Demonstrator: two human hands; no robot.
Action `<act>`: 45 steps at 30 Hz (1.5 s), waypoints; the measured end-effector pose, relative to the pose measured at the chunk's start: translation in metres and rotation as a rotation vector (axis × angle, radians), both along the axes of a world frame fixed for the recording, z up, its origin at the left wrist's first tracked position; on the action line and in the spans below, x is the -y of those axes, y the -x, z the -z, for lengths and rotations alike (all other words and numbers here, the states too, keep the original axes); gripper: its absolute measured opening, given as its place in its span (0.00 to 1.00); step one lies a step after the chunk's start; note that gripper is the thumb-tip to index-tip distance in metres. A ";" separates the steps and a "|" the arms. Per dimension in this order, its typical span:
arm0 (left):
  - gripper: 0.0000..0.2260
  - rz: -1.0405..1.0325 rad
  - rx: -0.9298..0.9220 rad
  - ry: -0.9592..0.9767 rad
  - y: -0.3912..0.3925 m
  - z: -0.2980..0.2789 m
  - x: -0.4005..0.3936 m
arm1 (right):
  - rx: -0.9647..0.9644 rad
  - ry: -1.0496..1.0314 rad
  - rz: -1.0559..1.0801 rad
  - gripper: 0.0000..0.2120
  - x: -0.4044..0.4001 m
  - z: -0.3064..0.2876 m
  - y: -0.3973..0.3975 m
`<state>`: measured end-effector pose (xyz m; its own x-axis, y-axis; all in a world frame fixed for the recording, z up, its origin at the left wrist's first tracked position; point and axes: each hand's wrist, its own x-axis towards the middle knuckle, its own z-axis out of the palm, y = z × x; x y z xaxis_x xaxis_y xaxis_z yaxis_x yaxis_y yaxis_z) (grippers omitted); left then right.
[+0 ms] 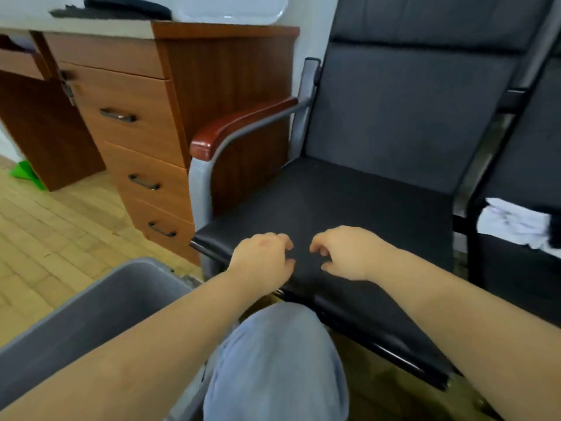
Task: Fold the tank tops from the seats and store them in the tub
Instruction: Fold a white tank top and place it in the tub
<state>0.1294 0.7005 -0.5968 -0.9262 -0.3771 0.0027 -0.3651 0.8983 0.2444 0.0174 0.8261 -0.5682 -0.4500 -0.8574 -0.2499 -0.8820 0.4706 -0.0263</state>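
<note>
My left hand (263,259) and my right hand (349,253) hover close together over the front of the black chair seat (349,202). On both, the fingers are loosely curled with thumb and fingertips apart, and I see nothing held between them. A white tank top (513,221) lies crumpled on the neighbouring seat at the right edge, with a dark garment (554,229) beside it, partly cut off. The grey tub (100,305) stands on the floor at lower left, under my left forearm. The part of its inside that shows holds nothing.
A wooden desk with drawers (142,129) stands left of the chair, close to its red-brown armrest (239,123). My knee in light blue trousers (279,366) is between the tub and the seat's front edge. Wood-pattern floor (45,238) lies to the left.
</note>
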 end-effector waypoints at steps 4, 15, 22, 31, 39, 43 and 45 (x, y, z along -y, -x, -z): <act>0.17 0.171 0.036 0.067 0.057 -0.007 -0.072 | -0.033 0.011 0.167 0.19 -0.090 -0.001 0.040; 0.17 0.551 0.073 0.033 0.162 0.001 -0.255 | -0.115 -0.014 0.723 0.18 -0.350 0.026 0.093; 0.18 0.729 0.113 0.010 0.199 0.017 -0.348 | -0.034 0.231 0.954 0.23 -0.439 0.034 0.091; 0.20 0.986 0.135 -0.151 0.221 0.026 -0.446 | -0.093 0.482 1.378 0.25 -0.512 0.044 0.093; 0.23 1.018 0.246 -0.222 0.225 0.042 -0.488 | 0.026 0.441 1.519 0.23 -0.531 0.065 0.102; 0.22 1.014 0.251 -0.209 0.227 0.046 -0.487 | 0.103 0.394 1.581 0.17 -0.532 0.067 0.109; 0.20 1.014 0.239 -0.207 0.226 0.045 -0.485 | 0.129 0.353 1.601 0.17 -0.532 0.067 0.111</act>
